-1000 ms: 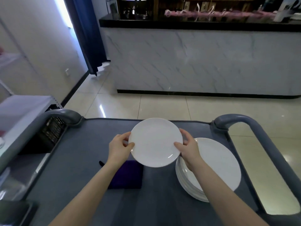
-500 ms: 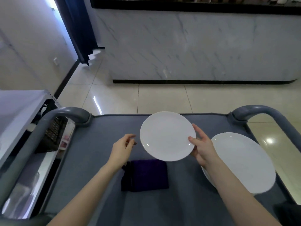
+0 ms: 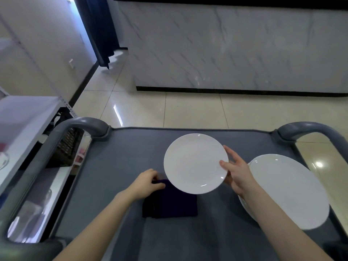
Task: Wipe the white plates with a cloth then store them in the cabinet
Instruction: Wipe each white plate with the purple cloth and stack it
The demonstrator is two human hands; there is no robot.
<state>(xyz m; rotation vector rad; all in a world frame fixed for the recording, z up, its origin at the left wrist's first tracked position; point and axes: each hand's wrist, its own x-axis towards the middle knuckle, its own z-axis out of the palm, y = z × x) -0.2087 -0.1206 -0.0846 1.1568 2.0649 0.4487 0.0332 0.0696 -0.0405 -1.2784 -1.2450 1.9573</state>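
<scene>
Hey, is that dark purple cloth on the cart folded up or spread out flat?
Folded. The cloth lies as a compact rectangle on the cart, with layered edges along its left side, the left hand on its corner.

A second ago both hands gripped the white plate (image 3: pixel 195 163) by its rim; the left hand (image 3: pixel 146 182) has since let go and dropped onto the near edge of the dark purple cloth (image 3: pixel 170 203). The right hand (image 3: pixel 236 173) alone now holds the plate, which has shifted rightward and tilted.
</scene>
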